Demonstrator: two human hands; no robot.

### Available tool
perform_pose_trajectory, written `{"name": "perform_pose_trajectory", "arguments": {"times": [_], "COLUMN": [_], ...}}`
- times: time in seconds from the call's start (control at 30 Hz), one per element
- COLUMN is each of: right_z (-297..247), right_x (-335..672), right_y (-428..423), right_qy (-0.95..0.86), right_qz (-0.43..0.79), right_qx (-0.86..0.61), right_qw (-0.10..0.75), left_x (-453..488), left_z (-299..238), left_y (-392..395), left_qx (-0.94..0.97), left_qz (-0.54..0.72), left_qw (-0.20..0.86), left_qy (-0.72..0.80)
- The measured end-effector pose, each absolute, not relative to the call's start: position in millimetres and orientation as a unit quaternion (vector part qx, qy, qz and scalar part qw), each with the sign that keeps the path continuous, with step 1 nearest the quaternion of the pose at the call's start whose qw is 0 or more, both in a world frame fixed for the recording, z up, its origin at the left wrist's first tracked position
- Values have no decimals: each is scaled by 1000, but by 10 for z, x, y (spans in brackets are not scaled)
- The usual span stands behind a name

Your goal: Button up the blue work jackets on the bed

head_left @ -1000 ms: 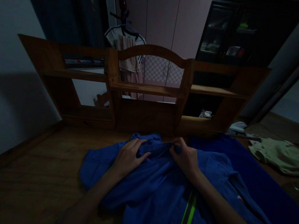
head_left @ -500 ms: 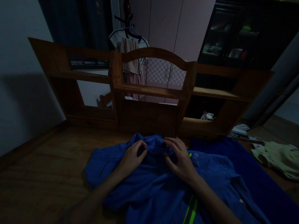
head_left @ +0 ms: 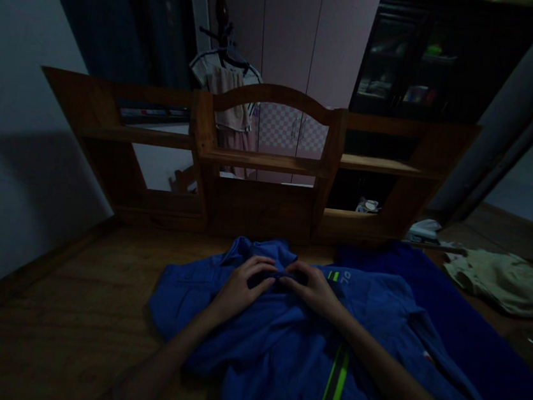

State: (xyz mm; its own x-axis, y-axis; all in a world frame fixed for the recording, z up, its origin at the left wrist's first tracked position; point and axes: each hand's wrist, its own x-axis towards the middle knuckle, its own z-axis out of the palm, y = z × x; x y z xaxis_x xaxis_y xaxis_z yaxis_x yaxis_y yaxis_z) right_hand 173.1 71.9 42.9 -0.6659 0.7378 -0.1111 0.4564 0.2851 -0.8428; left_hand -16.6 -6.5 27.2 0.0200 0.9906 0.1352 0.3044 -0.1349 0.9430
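Nearer each other than before, left hand point(head_left: 241, 285) and right hand point(head_left: 316, 289) tight on blue garment point(head_left: 280, 336), wooden shelf point(head_left: 266, 161) beyond.

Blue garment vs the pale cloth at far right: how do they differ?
Colour: the blue garment is mid-blue; the pale cloth is yellowish green.
Markings: the blue garment has a bright yellow-green stripe; the pale cloth shows none.
Contact: the left hand and right hand touch the blue garment; neither touches the pale cloth.
Shared: both lie rumpled.
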Motion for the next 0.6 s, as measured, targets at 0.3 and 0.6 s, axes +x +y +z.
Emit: {"name": "perform_pose_trajectory", "arguments": {"times": [0.3,0.6], "right_z": [475,520], "right_x": [1739,1757], "right_y": [765,738], "right_qy": [-742,-725], "right_qz": [541,593], "right_qx": [-381,-341], "right_qw": [106,84], "left_x": [-156,-146], "left_z": [188,233], "left_y": [-59,-83], "left_qx": [548,546], "left_qz": [431,426], "left_qw": [433,456], "left_qy": [571,558]}}
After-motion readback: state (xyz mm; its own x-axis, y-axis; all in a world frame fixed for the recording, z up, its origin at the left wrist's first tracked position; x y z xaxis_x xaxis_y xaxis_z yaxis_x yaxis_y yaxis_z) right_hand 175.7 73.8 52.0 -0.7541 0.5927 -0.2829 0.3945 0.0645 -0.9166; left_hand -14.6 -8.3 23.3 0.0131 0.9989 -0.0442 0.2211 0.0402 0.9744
